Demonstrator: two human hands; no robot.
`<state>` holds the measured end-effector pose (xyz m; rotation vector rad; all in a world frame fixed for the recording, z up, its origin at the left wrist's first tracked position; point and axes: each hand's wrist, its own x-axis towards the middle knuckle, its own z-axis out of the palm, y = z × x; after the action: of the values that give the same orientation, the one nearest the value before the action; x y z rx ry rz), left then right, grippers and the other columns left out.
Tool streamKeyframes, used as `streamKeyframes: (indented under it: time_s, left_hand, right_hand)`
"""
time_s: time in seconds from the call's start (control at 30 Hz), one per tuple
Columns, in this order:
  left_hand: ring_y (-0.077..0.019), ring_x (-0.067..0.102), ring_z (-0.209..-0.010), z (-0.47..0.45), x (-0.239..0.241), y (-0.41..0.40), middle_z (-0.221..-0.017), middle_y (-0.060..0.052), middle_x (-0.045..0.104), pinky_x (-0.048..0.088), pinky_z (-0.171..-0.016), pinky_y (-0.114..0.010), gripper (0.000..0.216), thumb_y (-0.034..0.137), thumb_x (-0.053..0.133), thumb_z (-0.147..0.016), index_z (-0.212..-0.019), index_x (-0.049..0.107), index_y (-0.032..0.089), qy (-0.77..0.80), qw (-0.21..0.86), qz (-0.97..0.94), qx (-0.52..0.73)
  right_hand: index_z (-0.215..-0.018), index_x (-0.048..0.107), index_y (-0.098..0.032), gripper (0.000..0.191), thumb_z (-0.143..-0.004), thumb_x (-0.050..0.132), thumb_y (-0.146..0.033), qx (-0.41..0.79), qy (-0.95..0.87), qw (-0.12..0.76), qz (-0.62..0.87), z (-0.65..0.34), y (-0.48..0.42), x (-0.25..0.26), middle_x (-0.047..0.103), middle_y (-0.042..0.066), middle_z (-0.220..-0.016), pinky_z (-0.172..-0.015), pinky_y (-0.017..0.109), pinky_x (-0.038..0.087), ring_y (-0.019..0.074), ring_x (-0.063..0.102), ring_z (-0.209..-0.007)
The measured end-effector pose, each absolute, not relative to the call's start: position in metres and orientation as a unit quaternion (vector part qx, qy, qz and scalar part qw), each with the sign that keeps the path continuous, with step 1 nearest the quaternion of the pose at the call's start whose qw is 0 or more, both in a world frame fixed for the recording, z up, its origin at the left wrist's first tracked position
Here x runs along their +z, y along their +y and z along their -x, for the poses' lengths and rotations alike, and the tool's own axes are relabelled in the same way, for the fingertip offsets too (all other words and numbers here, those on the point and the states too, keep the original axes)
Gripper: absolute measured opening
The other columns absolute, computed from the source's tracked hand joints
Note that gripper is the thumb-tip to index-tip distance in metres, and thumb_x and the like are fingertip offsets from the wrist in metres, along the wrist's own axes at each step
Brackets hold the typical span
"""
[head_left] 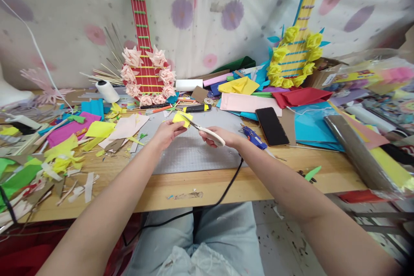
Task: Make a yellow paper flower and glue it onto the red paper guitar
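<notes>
Above the grey cutting mat (pixel 190 153), my left hand (pixel 168 133) pinches a small piece of yellow paper (pixel 180 119) between thumb and fingers. My right hand (pixel 217 137) grips scissors (pixel 211 135) with white handles, their blades pointing left and lying across the yellow paper. Whether the blades are parted there is too small to tell. Just behind the paper lies a black and yellow utility knife (pixel 196 108). A blue glue gun (pixel 254 136) rests right of my right hand, with a black cord running off the table's front edge.
A red paper guitar with pink flowers (pixel 139 34) and a yellow one with yellow flowers (pixel 297 51) lean at the back. Paper scraps (pixel 64 155) cover the left side. A black phone (pixel 271 126), blue sheets (pixel 312 127) and a wrapped roll (pixel 359 155) lie right.
</notes>
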<state>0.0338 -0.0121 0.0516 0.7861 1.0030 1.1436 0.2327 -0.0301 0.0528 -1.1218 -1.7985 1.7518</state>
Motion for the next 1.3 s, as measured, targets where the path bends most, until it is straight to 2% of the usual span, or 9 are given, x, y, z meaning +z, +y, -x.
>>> streamKeyframes:
  time_s: [0.17,0.5,0.7,0.83,1.03,1.3]
  left_hand:
    - [-0.0155,0.063,-0.069,-0.029,0.055,-0.013,-0.081,-0.012,0.067,0.051,-0.073,-0.029,0.015,0.005,0.068,-0.06,-0.074,0.065,0.008,0.431,0.675,-0.357,0.481]
    - [-0.017,0.064,-0.067,-0.02,0.06,-0.012,-0.077,-0.012,0.068,0.052,-0.069,-0.03,0.013,0.007,0.069,-0.059,-0.072,0.067,0.01,0.429,0.687,-0.419,0.41]
    - [-0.0177,0.064,-0.068,-0.013,0.059,-0.01,-0.079,-0.011,0.068,0.053,-0.066,-0.03,0.018,0.007,0.07,-0.056,-0.073,0.068,0.012,0.423,0.692,-0.445,0.38]
    - [-0.0199,0.064,-0.07,-0.008,0.058,-0.007,-0.079,-0.012,0.068,0.053,-0.07,-0.035,0.025,0.003,0.07,-0.055,-0.078,0.068,0.013,0.413,0.717,-0.431,0.36]
    - [-0.0177,0.062,-0.072,-0.007,0.063,-0.008,-0.079,-0.011,0.067,0.05,-0.076,-0.037,0.017,0.012,0.073,-0.055,-0.071,0.068,0.012,0.427,0.679,-0.504,0.32]
    - [-0.0144,0.06,-0.075,-0.004,0.07,-0.011,-0.081,-0.007,0.067,0.05,-0.077,-0.032,0.02,0.022,0.073,-0.056,-0.073,0.068,0.013,0.426,0.662,-0.555,0.269]
  right_hand:
    - [-0.068,0.043,-0.016,0.043,-0.071,0.054,-0.057,0.617,-0.658,0.182,0.39,-0.239,-0.027,0.046,0.038,-0.007,-0.05,-0.04,0.019,0.027,0.0045,0.036,-0.041]
    - [-0.066,0.043,-0.016,0.043,-0.069,0.056,-0.057,0.613,-0.671,0.157,0.386,-0.246,-0.029,0.048,0.039,-0.006,-0.051,-0.039,0.02,0.027,0.0043,0.036,-0.04]
    - [-0.063,0.04,-0.017,0.044,-0.073,0.052,-0.058,0.588,-0.714,0.13,0.357,-0.247,-0.032,0.052,0.038,-0.006,-0.049,-0.041,0.02,0.028,0.0047,0.036,-0.041]
    - [-0.063,0.04,-0.017,0.044,-0.075,0.048,-0.058,0.562,-0.745,0.116,0.34,-0.244,-0.03,0.054,0.04,-0.005,-0.05,-0.044,0.021,0.03,0.0052,0.037,-0.043]
    - [-0.064,0.038,-0.017,0.042,-0.075,0.049,-0.056,0.57,-0.742,0.124,0.331,-0.237,-0.029,0.056,0.039,-0.005,-0.054,-0.045,0.02,0.029,0.0047,0.036,-0.046]
    - [-0.065,0.039,-0.017,0.04,-0.074,0.054,-0.053,0.581,-0.73,0.122,0.338,-0.239,-0.027,0.052,0.037,-0.006,-0.051,-0.042,0.019,0.027,0.0039,0.034,-0.043]
